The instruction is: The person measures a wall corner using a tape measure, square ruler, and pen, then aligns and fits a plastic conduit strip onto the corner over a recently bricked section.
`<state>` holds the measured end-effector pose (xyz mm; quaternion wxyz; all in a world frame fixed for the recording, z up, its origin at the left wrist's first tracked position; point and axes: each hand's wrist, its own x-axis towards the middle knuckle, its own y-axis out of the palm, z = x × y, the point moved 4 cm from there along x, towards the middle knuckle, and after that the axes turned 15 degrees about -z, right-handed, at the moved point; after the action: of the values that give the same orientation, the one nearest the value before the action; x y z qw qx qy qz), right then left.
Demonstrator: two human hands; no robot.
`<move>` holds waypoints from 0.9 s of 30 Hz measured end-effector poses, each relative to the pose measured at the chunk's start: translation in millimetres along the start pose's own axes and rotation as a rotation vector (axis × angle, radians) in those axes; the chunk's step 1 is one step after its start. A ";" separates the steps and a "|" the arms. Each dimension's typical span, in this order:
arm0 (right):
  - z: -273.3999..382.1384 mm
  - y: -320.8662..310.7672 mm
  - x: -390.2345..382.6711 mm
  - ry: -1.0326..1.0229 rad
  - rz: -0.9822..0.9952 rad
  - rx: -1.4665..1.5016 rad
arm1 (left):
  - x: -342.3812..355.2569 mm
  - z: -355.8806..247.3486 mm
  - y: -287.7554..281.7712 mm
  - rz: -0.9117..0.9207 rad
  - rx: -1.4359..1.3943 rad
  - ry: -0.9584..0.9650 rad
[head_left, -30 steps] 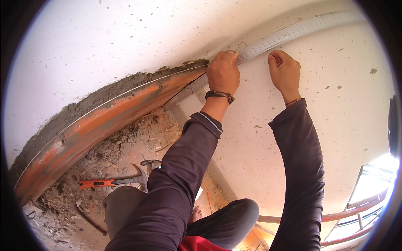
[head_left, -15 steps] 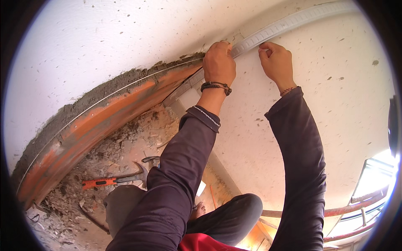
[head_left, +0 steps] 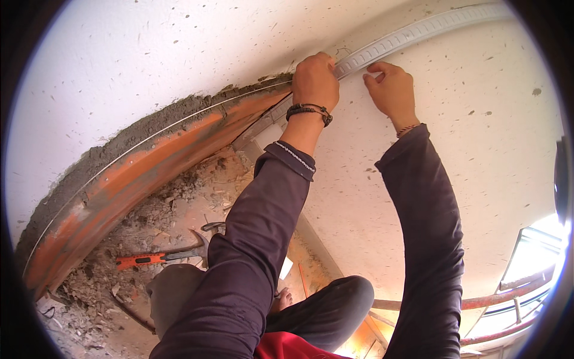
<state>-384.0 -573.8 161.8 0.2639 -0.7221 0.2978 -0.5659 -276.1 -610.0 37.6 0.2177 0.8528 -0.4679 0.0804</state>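
My left hand [head_left: 315,82] is closed in a fist against the wall, at the lower end of a pale grey slotted strip [head_left: 412,35]. A thin white string [head_left: 149,137] runs along the board edge up to this fist; what the fingers grip is hidden. My right hand [head_left: 393,91] is just right of it, below the strip, thumb and forefinger bent toward each other in a pinch. Whatever is between them is too small to make out. Beside the string lies a band of wet grey mortar [head_left: 113,146] above an orange-brown board [head_left: 143,164].
On the rubble-strewn floor [head_left: 197,203] lies a hammer [head_left: 161,258] with an orange handle, left of my knees. A speckled white wall [head_left: 353,197] rises on the right. Reddish bars [head_left: 478,303] cross near a bright opening [head_left: 532,251] at the lower right.
My right hand has shifted slightly left, closer to my left hand, and its fingertips have changed position. My left fist has turned and moved up a little.
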 end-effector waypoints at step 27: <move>-1.9 31.8 -9.9 0.002 -0.143 -0.002 | 2.7 -0.4 -2.4 0.095 0.037 -0.003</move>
<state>-391.9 -588.5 132.8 0.2217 -0.7414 0.2462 -0.5835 -272.6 -610.8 38.1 0.1972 0.8336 -0.5066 0.0977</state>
